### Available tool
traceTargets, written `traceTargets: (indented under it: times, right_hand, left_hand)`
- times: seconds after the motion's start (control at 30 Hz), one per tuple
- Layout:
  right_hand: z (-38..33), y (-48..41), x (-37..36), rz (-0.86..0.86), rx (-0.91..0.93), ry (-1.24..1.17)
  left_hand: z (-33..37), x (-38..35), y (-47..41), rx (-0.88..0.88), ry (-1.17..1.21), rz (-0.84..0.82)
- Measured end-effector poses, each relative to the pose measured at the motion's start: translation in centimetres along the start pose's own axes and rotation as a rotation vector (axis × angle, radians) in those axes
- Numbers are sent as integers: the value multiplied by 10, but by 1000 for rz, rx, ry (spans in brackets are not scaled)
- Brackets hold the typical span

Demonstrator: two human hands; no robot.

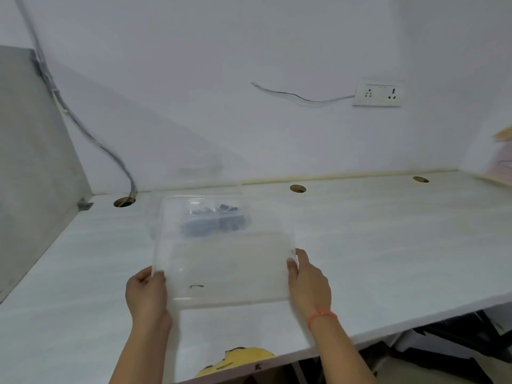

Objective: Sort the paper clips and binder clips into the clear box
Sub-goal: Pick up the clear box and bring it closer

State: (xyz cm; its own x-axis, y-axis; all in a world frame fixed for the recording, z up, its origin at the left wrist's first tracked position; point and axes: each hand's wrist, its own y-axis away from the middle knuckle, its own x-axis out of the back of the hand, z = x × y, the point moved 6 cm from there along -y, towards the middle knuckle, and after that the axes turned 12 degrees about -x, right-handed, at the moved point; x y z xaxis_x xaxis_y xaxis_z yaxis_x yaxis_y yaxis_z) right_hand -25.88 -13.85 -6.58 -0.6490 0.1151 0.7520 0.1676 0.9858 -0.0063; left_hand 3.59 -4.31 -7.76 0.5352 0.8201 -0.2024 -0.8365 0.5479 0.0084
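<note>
A clear plastic lid is held flat above the white desk, slightly blurred. My left hand grips its near left corner and my right hand grips its right edge. Behind and partly under the lid stands the clear box, seen through the plastic, with a heap of dark clips inside. A small dark mark shows through the lid near its front edge; whether it is a clip I cannot tell.
The white desk runs to a white wall with cable holes. A grey panel closes the left side. A wall socket sits at upper right. A yellow object shows below the front edge.
</note>
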Motion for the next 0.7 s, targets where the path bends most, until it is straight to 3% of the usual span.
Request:
traceTargets:
  times: [0.1, 0.33, 0.5, 0.7]
  right_hand:
    - [-22, -7, -6, 125, 38, -17]
    - [-78, -52, -22, 288, 83, -349]
    - [-119, -98, -43, 318, 11, -222]
    - [-144, -152, -71, 309, -22, -76]
  left_hand:
    - [10, 3, -9, -83, 5, 19]
    - [37, -6, -59, -263, -11, 136]
    - [47, -20, -102, -410, -211, 231]
    - [35, -46, -162, -397, -431, 217]
